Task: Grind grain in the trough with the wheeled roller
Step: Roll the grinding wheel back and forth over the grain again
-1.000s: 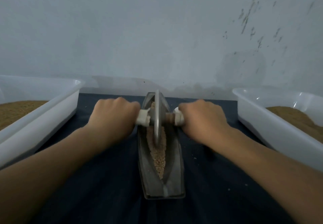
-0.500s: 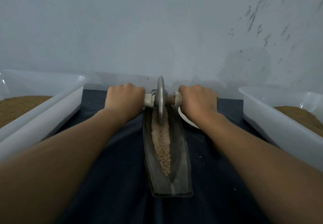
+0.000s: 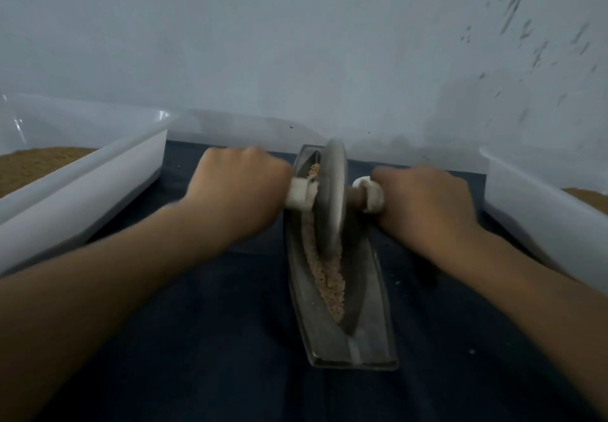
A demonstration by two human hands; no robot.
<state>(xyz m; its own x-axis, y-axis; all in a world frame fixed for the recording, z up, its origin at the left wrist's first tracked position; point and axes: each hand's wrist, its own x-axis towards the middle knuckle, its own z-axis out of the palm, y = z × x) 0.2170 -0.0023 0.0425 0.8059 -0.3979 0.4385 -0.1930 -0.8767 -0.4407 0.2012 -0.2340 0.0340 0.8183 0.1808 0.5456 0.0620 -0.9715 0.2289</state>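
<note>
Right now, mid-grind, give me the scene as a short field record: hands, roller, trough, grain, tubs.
left hand: grips the left handle
right hand: grips the right handle
wheeled roller: disc upright in the groove, in the trough's far half
trough: metal, boat-shaped, lengthwise on dark cloth
grain: strip along the groove, mostly nearer than the disc
left tub: white plastic, brown meal inside
right tub: white plastic, brown meal inside

text: none readable | labels: none | view: perhaps too blurred
</note>
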